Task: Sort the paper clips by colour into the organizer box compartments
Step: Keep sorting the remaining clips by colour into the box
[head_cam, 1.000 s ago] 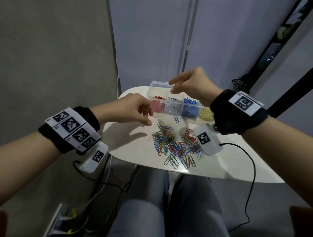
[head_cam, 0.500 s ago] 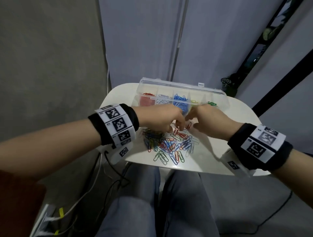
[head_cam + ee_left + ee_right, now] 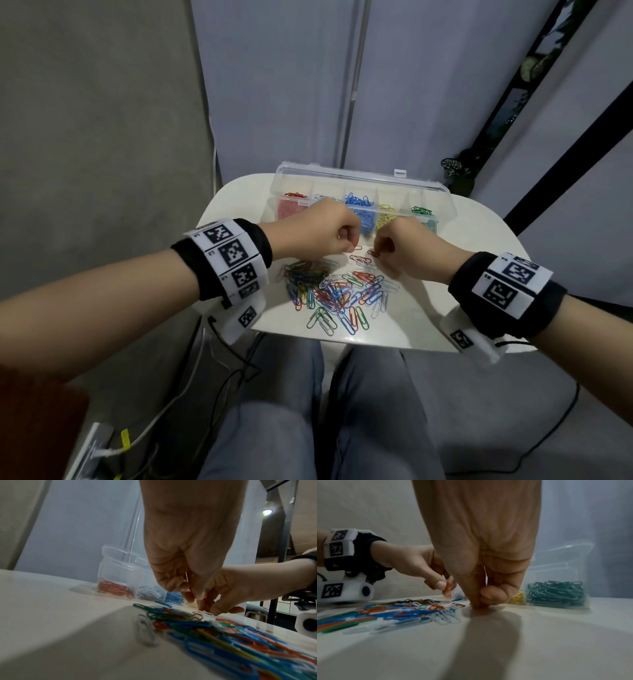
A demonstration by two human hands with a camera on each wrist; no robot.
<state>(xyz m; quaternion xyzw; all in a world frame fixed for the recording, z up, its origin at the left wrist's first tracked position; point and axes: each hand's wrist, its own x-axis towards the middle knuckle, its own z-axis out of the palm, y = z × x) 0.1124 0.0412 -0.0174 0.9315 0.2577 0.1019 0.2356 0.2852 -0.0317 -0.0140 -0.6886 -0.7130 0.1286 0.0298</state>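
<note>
Both hands (image 3: 318, 236) lower — red clip (image 3: 448, 586) wrist-view-only

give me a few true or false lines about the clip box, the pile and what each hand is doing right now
1. The clear plastic organizer box stands at the far side of the white table, its lid open. True.
2. The compartment of green paper clips is next to the red one. False: red and green sit at opposite ends, with white, blue and yellow between.
3. The left hand pinches a red paper clip. True.
4. The right hand hovers over the box. False: its fingertips are down at the table, at the far edge of the loose mixed pile of clips.
5. The loose pile holds only blue clips. False: red, green, white, yellow too.
</note>
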